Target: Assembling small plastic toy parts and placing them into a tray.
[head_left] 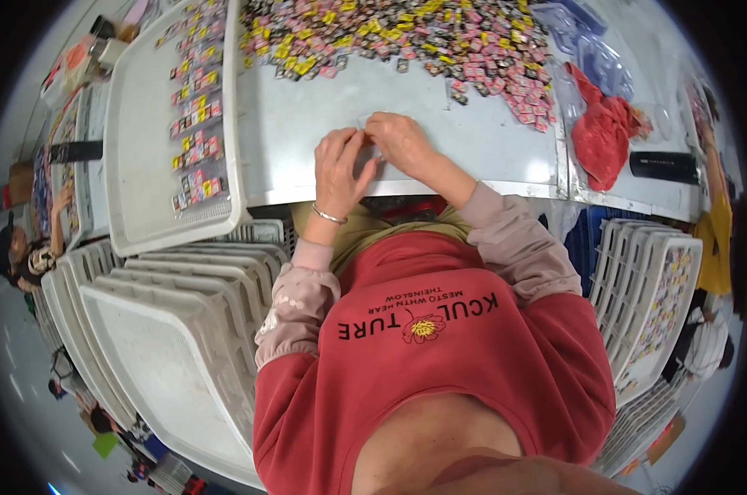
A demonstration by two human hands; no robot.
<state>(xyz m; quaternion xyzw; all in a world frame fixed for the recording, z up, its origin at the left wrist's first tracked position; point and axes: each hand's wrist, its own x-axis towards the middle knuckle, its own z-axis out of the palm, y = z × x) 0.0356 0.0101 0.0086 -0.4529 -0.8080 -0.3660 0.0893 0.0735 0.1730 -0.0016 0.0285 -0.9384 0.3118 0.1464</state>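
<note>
My left hand (339, 167) and my right hand (401, 143) meet over the near part of the pale table (299, 115). Their fingertips are pinched together around something small, pale or clear, mostly covered by the fingers. Beyond them spreads a big heap of small flat pieces (464, 49) in pink, yellow and black. To the left, a white plastic tray (142, 124) carries a column of clear packets (198, 149), each with several such pieces inside.
Stacked white trays (155, 346) stand below the table at left, and more trays (637, 305) at right. A red cloth or bag (602, 140), clear plastic bags (600, 62) and a black box (664, 167) lie on the right. Other people work on both sides.
</note>
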